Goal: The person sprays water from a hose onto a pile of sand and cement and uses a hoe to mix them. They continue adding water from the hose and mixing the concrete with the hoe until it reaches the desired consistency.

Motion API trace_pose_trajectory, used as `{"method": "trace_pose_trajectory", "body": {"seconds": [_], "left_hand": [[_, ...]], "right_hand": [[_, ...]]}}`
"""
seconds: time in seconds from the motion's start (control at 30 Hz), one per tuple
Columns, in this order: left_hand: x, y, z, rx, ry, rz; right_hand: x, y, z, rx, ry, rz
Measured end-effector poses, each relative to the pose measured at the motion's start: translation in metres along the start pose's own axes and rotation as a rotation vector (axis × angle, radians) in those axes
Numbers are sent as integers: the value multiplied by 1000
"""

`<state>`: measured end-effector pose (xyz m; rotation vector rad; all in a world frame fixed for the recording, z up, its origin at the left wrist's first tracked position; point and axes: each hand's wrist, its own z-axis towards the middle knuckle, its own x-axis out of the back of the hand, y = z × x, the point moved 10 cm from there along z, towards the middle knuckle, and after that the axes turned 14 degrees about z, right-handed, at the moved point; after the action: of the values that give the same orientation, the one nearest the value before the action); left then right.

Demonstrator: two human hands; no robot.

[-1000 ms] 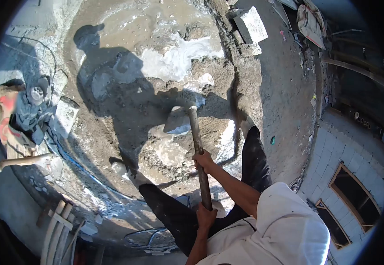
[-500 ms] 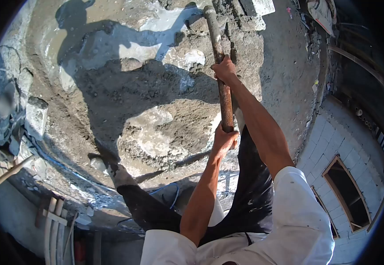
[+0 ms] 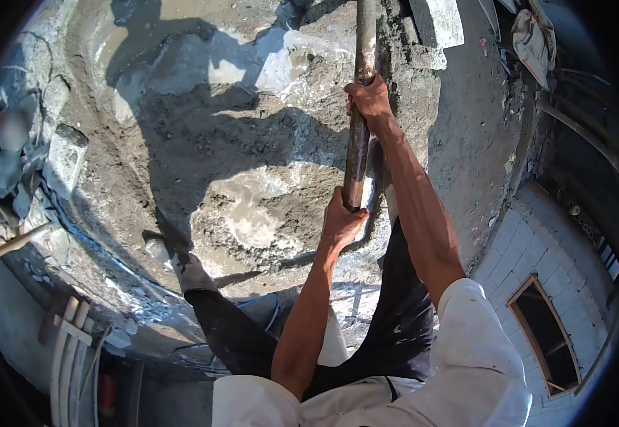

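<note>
Both hands are closed around a long, mud-caked brown pole (image 3: pixel 358 153), which slants away from me across wet grey mortar (image 3: pixel 252 135). My left hand (image 3: pixel 343 222) grips it by the near end. Farther up the shaft, my right hand (image 3: pixel 372 105) wraps round it. The pole's far end runs out at the top edge, so what it carries there is hidden. Soft mortar with pale watery patches (image 3: pixel 252 220) lies left of the pole, crossed by my shadow.
Concrete blocks (image 3: pixel 65 160) and grey-blue cloth (image 3: pixel 3 167) sit at left, near a wooden handle (image 3: pixel 10 250). A blue hose (image 3: pixel 96 263) runs behind my foot. Wooden slats (image 3: pixel 71 363) stand lower left. At right are a block wall (image 3: pixel 494 249) with a framed opening and a sack (image 3: pixel 533 43).
The pole has slid toward the top, its far end leaving the view, and its near end has swung left. Both hands stay closed on it. The camera view has shifted slightly.
</note>
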<state>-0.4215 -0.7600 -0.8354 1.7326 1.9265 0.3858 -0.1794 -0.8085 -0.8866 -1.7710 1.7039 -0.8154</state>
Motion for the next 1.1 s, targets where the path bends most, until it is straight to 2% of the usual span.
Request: {"method": "trace_pose_trajectory", "body": {"seconds": [0.07,0.13,0.2,0.23,0.27,0.33,0.47,0.53,0.57,0.63,0.67,0.73,0.8,0.87,0.93,0.97,1.0,1.03,1.07,1.1], "left_hand": [[5,15,-13,114,-25,-200],[-4,-8,-49,187,28,-264],[-16,-65,-92,343,41,-279],[-6,-71,-116,258,106,-91],[-7,-94,-138,352,110,-69],[-15,-141,-177,404,93,-92],[15,-142,-206,400,194,-86],[51,-126,-172,185,313,5],[72,-112,-152,145,359,-38],[126,-62,-105,26,398,-115],[145,-37,-83,-114,348,-482],[191,11,-68,-43,320,-373],[198,7,-67,-3,311,-428],[179,-16,-76,43,268,-575],[136,-81,-98,146,276,-594],[121,-89,-121,178,262,-641],[104,-121,-136,242,293,-547],[99,-125,-156,253,295,-464],[90,-139,-171,247,313,-389],[84,-143,-187,331,294,-348]], "right_hand": [[-8,16,5,-160,81,-188],[-7,67,-23,-300,58,-363],[0,122,-71,-286,79,-402],[4,147,-99,-298,87,-437],[-6,142,-136,-386,91,-485],[-7,185,-180,-487,90,-451],[-69,150,-207,-403,-59,-317],[-124,111,-181,-264,-149,-106],[-158,80,-163,-149,-195,-145],[-223,34,-117,-54,-283,-200],[-255,9,-97,37,-285,-307],[-308,-14,-68,98,-322,-334],[-334,1,-53,103,-329,-471],[-321,49,-70,-8,-357,-589],[-278,116,-100,-64,-324,-627],[-254,139,-116,-2,-286,-757],[-231,154,-143,-157,-246,-689],[-201,192,-153,-249,-234,-643],[-184,187,-176,-252,-179,-542],[-168,194,-192,-317,-180,-479]]}}
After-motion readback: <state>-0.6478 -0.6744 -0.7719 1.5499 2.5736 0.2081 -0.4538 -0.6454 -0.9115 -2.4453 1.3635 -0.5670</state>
